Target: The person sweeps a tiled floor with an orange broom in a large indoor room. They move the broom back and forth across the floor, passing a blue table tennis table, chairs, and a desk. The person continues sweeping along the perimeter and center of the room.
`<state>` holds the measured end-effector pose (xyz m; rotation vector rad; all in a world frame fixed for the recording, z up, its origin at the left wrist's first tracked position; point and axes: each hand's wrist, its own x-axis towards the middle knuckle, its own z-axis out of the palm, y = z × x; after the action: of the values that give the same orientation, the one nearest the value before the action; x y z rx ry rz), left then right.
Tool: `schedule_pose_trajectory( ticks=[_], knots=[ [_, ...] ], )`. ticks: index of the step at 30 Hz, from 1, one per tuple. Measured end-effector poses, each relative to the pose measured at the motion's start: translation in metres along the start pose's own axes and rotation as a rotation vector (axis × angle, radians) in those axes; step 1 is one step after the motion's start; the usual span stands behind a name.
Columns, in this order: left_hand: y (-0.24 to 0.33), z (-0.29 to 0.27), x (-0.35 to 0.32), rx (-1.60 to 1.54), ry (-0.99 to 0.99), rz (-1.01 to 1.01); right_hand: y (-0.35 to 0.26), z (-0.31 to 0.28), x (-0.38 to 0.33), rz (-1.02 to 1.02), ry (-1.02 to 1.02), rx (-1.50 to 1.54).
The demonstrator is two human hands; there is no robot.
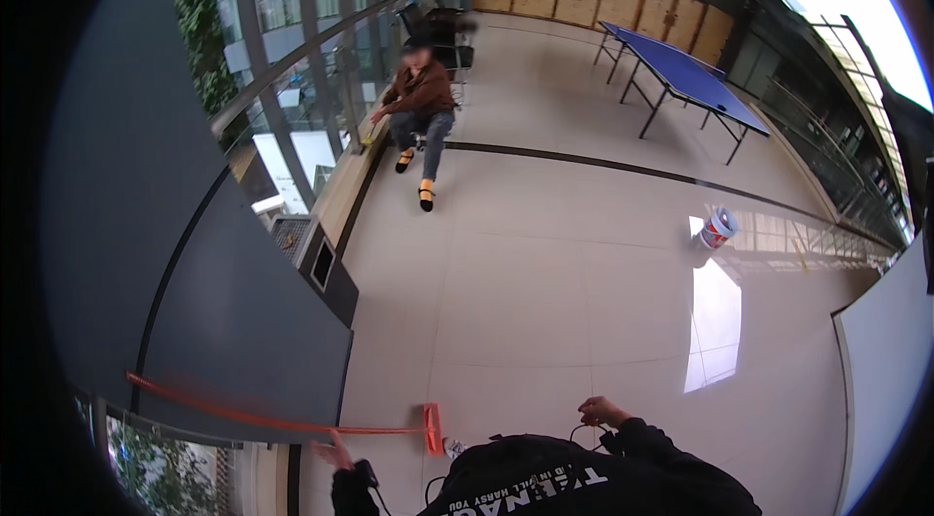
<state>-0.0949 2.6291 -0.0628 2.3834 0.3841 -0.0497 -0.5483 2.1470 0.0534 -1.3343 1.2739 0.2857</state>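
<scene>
At the lower left, my left hand (336, 451) has its fingers apart. Its fingertips meet or pass close by the long orange handle (263, 419) of what looks like a dustpan; the exact contact is unclear. The handle slants off to the left, its far end blurred against the grey wall. Its orange-red head (432, 428) sits on the floor, with a small crumpled whitish thing (453, 448) beside it, partly behind my black top. My right hand (603, 412) is raised in front of my body, fingers curled together; whatever they hold is hidden. A dark cord loop (581, 434) hangs just below it.
Ahead on the left, a person (422, 98) sits by the glass railing. A white bucket with red markings (719, 228) stands on the tiled floor to the right. A blue ping-pong table (681, 73) is farther back. A grey bin-like box (316, 268) stands beside the left wall.
</scene>
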Motion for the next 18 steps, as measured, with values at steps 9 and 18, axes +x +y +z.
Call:
schedule_pose_trajectory(
  ticks=[9, 18],
  knots=[
    [0.093, 0.157, -0.265, -0.12, -1.04, 0.438, 0.221, -0.08, 0.011, -0.454, -0.197, 0.396],
    [0.111, 0.152, -0.35, 0.083, -1.386, 0.63, 0.334, -0.109, 0.013, -0.28, -0.31, 0.814]
  ],
)
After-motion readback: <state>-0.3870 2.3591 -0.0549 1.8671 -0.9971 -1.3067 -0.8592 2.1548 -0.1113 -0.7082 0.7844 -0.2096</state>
